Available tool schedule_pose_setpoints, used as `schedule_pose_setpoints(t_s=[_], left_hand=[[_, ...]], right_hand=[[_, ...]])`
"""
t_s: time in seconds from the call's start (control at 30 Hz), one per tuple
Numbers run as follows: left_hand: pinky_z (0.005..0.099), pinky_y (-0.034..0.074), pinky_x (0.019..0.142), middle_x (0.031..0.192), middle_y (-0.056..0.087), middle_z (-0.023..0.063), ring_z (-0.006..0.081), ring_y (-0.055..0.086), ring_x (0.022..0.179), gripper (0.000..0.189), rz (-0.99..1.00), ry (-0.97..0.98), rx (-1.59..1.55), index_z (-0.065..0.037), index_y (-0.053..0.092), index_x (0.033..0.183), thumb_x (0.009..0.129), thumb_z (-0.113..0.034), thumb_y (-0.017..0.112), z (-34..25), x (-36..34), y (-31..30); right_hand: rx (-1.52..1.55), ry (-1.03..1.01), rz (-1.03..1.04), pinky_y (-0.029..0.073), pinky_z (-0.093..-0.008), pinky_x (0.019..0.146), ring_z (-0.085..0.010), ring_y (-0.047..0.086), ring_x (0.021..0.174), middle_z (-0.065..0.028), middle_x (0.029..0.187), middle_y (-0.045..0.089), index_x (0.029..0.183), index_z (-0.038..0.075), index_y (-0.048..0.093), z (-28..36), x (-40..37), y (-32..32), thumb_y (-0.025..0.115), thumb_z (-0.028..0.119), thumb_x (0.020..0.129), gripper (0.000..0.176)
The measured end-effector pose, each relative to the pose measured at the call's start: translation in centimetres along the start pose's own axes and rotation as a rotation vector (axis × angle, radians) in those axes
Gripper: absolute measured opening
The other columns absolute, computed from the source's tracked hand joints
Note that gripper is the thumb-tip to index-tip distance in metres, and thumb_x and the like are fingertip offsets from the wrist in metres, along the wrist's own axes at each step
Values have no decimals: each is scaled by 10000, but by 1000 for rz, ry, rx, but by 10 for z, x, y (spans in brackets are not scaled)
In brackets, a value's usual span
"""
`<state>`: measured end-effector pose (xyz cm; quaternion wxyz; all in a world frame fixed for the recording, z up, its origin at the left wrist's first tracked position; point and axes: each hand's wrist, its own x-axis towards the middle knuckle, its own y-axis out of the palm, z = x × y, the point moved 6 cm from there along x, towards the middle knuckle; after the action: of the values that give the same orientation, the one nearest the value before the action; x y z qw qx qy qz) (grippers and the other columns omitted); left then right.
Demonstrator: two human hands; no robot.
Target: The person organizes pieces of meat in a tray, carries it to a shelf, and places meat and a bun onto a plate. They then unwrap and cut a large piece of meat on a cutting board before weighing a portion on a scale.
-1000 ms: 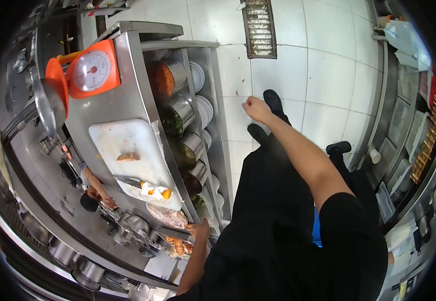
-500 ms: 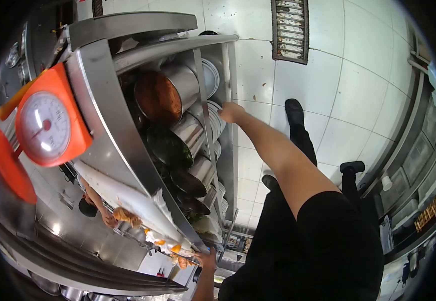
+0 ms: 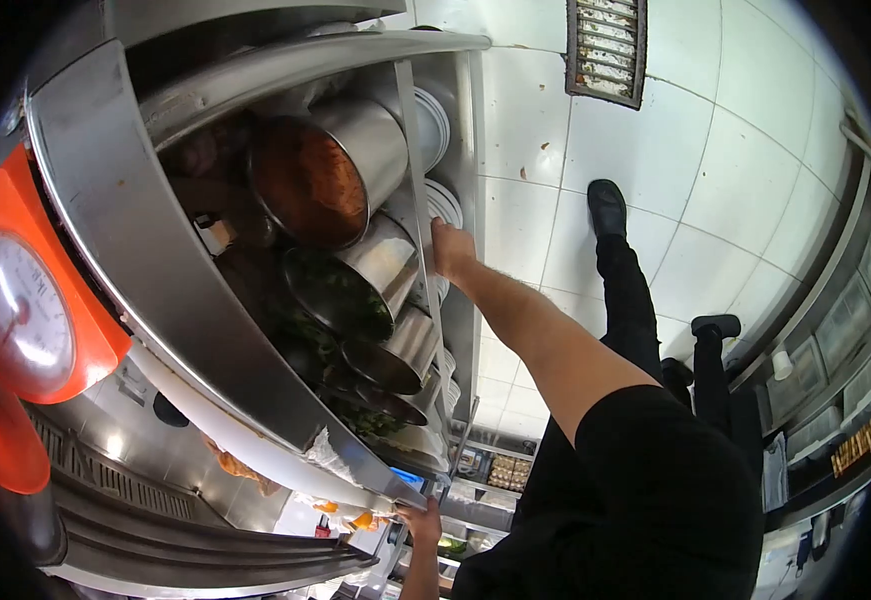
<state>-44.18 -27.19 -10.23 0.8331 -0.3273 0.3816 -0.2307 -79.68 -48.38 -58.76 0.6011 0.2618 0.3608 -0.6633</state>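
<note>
The view is turned sideways, with the floor on the right. My right hand (image 3: 451, 250) has its fingers curled at the front edge of a metal shelf (image 3: 417, 150), beside a stack of white plates (image 3: 444, 203) on the level below. My left hand (image 3: 420, 521) is closed around the end of the steel counter edge (image 3: 350, 465). Between the hands, under the counter, stand a large steel pot (image 3: 380, 145) with orange-red contents (image 3: 330, 175), a pot with dark green contents (image 3: 340, 290) and a smaller steel pot (image 3: 385, 365).
An orange dial scale (image 3: 30, 290) stands on the counter near a white board (image 3: 195, 400) with orange scraps (image 3: 363, 521). A floor drain grate (image 3: 606, 50) lies in the white tiles (image 3: 625, 130). A black shoe (image 3: 606, 207) is on the floor. Egg trays (image 3: 508, 472) show farther off.
The view has moved closer to the shelves, and the scale has slid left in view. My right hand has shifted from the plate stack's rim toward the shelf edge. My left hand stays at the counter.
</note>
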Motion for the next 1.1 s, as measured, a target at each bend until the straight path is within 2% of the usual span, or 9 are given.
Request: schedule_pose_setpoints(t_s=[0.13,0.23,0.33,0.43,0.53,0.67,0.77,0.93,1.1], left_hand=[[540,312,1189,1425,355,393,519,366,1391,986,8,12,51,201,207,1448,867,-379,752,6,1,0],[519,251,1239,1515,263,434,532,285,1462,1087,49,-41,35,228,133,1487,873,-436,737,1,-1,2],[491,181,1282,1593,133,459,538,191,1521,1196,65,-53,28,246,45,1512,876,-502,729,-3,0,-1],[474,144,1298,1619,62,463,537,144,1542,1257,82,-45,20,255,4,1514,873,-543,734,-6,-2,-1],[475,142,1299,1615,71,464,537,137,1543,1275,112,-85,53,260,-1,1508,870,-559,738,1,2,1],[473,129,1300,1627,16,459,529,83,1560,1288,126,-40,18,247,-52,1514,875,-564,718,11,11,8],[475,126,1300,1625,3,463,530,71,1562,1281,79,-2,2,237,-54,1519,873,-554,719,10,11,9],[529,92,1299,1607,20,479,574,42,1543,1246,69,53,-89,261,-48,1501,867,-488,720,-21,-10,-8],[562,221,1267,1561,168,502,621,213,1482,1162,-75,114,58,247,91,1493,860,-515,699,-2,10,14]], right_hand=[[84,24,-23,585,-497,909,-432,710,1080,-273,1111,719,1139,-10,587,4,0,1,597,99,951,217],[74,-22,-14,579,-485,925,-435,701,1100,-269,1112,721,1150,1,596,3,1,2,589,103,959,217],[45,-47,12,579,-494,895,-424,710,1055,-277,1053,728,1257,-33,608,1,3,8,667,160,851,454],[-85,-120,150,553,-495,966,-436,687,1132,-282,1162,709,1193,-10,611,9,0,13,656,157,914,328],[18,-149,189,528,-504,998,-442,668,1165,-287,1190,701,1186,-26,617,9,-6,-2,677,193,893,370],[189,-81,293,609,-454,640,-346,759,724,-312,911,722,1115,-71,648,7,-22,-25,619,162,886,328],[308,-64,239,584,-429,529,-339,715,568,-243,719,697,1118,-143,555,4,-53,-65,570,164,955,348],[414,-57,154,599,-409,505,-284,690,541,-200,731,680,1161,-154,535,-42,-103,-109,515,174,984,373],[408,-10,40,616,-395,498,-240,685,554,-172,752,659,1188,-119,547,-90,-199,-177,494,167,982,357]])
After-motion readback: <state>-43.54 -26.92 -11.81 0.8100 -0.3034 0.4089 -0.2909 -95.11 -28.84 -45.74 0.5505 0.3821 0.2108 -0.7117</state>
